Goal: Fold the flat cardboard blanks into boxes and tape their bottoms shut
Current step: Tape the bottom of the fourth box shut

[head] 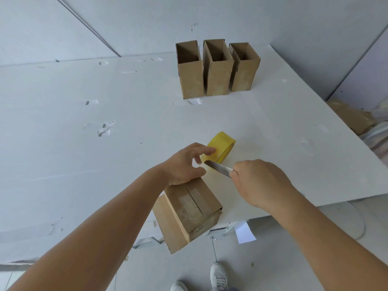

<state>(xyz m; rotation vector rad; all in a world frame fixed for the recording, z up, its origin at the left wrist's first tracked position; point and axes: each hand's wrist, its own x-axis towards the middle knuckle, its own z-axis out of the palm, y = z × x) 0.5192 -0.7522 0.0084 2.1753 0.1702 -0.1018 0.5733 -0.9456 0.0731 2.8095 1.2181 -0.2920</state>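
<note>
Near the middle of the frame, the right hand [260, 181] holds a knife [218, 168] pointing left at the tape roll [220, 148]. The left hand [184, 164], fingers loose, presses the taped box [189, 208] just below.

From here I can't see the handle of the steel knife blade [218, 168]; it vanishes inside the grip of the right hand [259, 181]. The left hand [184, 164] covers the far end of the brown cardboard box [189, 208] with its taped bottom, and the near edge of the yellow tape roll [219, 149], so I cannot tell whether its fingers pinch the tape. Both forearms run off the bottom edge. The white tabletop [84, 143] is cut at the left edge. The crumpled brown cardboard pile [352, 118] on the floor is too blurred to read.
</note>
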